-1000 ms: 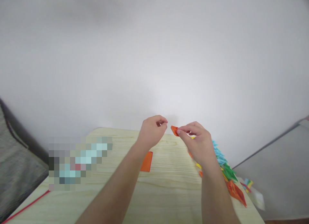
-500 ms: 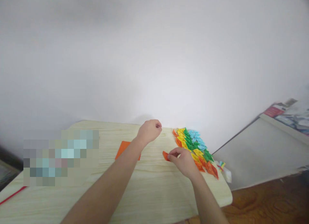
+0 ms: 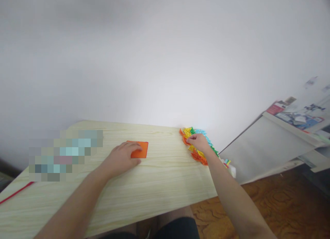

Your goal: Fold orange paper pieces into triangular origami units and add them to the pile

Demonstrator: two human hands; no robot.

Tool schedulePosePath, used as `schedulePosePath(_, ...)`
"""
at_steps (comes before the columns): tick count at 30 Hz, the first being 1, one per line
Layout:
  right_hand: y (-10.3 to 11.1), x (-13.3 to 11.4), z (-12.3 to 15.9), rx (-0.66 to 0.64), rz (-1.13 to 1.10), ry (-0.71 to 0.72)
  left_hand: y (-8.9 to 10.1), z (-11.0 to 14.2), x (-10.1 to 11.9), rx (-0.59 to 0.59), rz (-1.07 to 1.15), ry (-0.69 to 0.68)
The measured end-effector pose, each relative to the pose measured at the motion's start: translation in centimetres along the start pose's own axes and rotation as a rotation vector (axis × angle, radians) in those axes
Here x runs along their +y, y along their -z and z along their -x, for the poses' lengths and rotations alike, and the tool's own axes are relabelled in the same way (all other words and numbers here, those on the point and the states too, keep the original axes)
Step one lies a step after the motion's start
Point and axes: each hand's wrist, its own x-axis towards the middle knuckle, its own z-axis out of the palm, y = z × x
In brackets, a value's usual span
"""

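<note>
My left hand lies over the orange square paper, fingers and thumb spread apart across its left part. Whether it is one sheet or a stack I cannot tell. On the right, my right hand is closed in a pinch on a small folded orange paper piece. It is at the left edge of rows of folded paper pieces in orange, yellow, green and light blue. My right hand and wrist cover part of these rows.
The pale wooden table stands against a white wall. A blurred-out patch and a red strip are at the left. Beyond the right edge are a white bag-like thing and a white cabinet with printed items on top.
My left hand has come down and left onto the orange paper, its fingers opening. My right hand has carried the folded orange piece away to the rows. The view has shifted somewhat.
</note>
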Motion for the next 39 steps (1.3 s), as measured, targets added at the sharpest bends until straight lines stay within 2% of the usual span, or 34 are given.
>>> schedulePosePath(4, 0.1, 1.6, 2.2, 0.015, 0.000, -0.030, -0.3, 0.6, -0.7, 0.015, -0.004, -0.007)
schedulePosePath(16, 4.1, 9.1, 8.2, 0.090, 0.083, -0.225, -1.7, 0.5, -0.8, 0.114, -0.036, 0.004)
schedulePosePath(25, 3.7, 13.5, 12.8, 0.135, 0.154, -0.253, -1.2, 1.0, 1.0, 0.148, -0.095, -0.026)
schedulePosePath(30, 3.1, 14.6, 12.8, 0.143, 0.207, -0.277, -0.8, 1.3, 1.6, 0.151, -0.106, -0.057)
schedulePosePath(39, 2.3, 14.5, 11.4, 0.147, 0.297, -0.254, -0.8, 1.3, 1.6, 0.208, -0.087, -0.101)
